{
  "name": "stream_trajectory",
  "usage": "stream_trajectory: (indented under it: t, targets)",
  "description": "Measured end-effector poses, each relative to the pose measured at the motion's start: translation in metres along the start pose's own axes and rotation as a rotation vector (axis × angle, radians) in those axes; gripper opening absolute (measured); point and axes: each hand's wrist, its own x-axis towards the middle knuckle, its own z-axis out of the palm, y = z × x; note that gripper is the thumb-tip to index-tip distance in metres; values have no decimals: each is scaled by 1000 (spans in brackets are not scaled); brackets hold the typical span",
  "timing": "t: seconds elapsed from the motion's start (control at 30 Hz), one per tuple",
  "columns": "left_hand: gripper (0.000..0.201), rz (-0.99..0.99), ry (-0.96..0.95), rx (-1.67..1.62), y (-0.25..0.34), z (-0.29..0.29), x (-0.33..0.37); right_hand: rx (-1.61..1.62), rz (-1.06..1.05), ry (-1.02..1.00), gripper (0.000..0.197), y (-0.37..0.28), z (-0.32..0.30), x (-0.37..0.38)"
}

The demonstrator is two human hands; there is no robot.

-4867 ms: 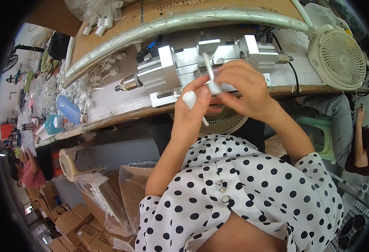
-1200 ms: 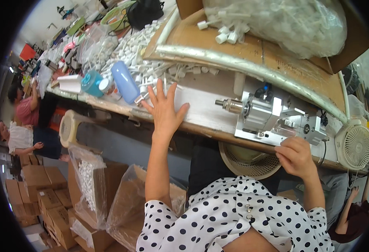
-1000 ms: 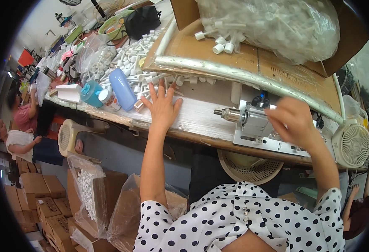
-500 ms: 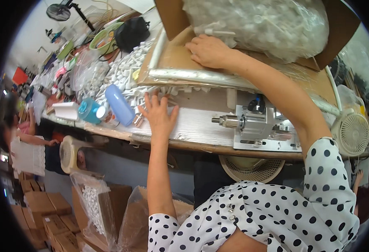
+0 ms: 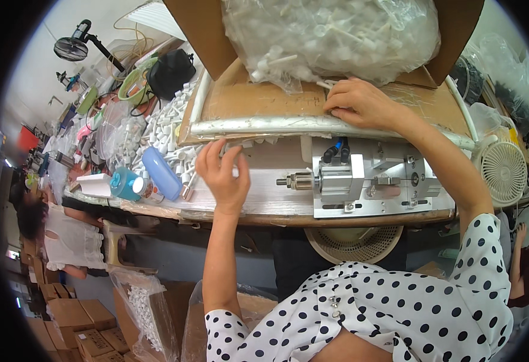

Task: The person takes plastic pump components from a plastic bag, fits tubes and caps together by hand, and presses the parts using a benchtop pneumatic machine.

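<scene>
My left hand (image 5: 222, 178) hovers over the bench before a heap of small white plastic pieces (image 5: 168, 130), each with a wider head and thin stem. Its fingers are bent and apart, with nothing visible in them. Farther right, my right hand (image 5: 364, 104) is over the cardboard flap (image 5: 264, 105) with its fingers curled in. A white stemmed piece (image 5: 323, 84) shows beside its knuckles; whether the fingers hold anything is hidden. Behind, a clear plastic bag (image 5: 330, 42) full of such pieces fills an open carton (image 5: 198, 36). Below my right forearm stands a metal clamping fixture (image 5: 343, 181).
A blue case (image 5: 160, 174), a teal bottle (image 5: 124, 183) and a white jar (image 5: 147, 189) stand left of my left hand. A white fan (image 5: 500, 164) is at the right. Under the bench sits a round basket (image 5: 355, 244). Another person (image 5: 71, 235) sits at far left.
My left hand has lifted and its spread fingers have bent. My right hand has moved right along the flap, away from the bag's left corner, and its fingers have curled. The view has shifted.
</scene>
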Motion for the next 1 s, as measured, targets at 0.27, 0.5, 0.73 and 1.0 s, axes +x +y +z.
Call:
stream_trajectory:
  t: [0.27, 0.5, 0.73, 1.0]
  targets:
    - [61, -260, -1, -434, 40, 76, 116, -541, -159, 513, 24, -10, -27, 15]
    - [48, -232, -3, -305, 50, 109, 146, -811, 58, 301, 27, 16, -55, 14]
    - [16, -125, 140, -432, 53, 90, 181, -659, 5, 450, 6, 38, -76, -1]
    - [24, -99, 25, -508, 96, 84, 215, -597, 317, 580, 5, 66, -131, -18]
